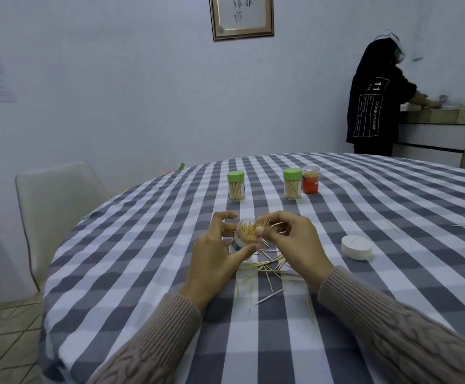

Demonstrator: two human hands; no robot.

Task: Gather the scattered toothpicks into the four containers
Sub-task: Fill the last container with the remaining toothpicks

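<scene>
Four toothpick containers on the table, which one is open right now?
The clear container that the left hand holds, nearest the camera: its mouth is uncovered. The two green-lidded jars and the red-labelled jar stand capped farther back.

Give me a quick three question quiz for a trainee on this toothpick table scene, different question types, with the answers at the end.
1. True or false: the white lid sits on a container.
2. How many green-capped containers stand on the table?
3. The right hand holds: A) toothpicks B) a lid C) nothing.

Key: 1 false, it lies on the table; 2 two; 3 A, at the open container held by the left hand.
</scene>
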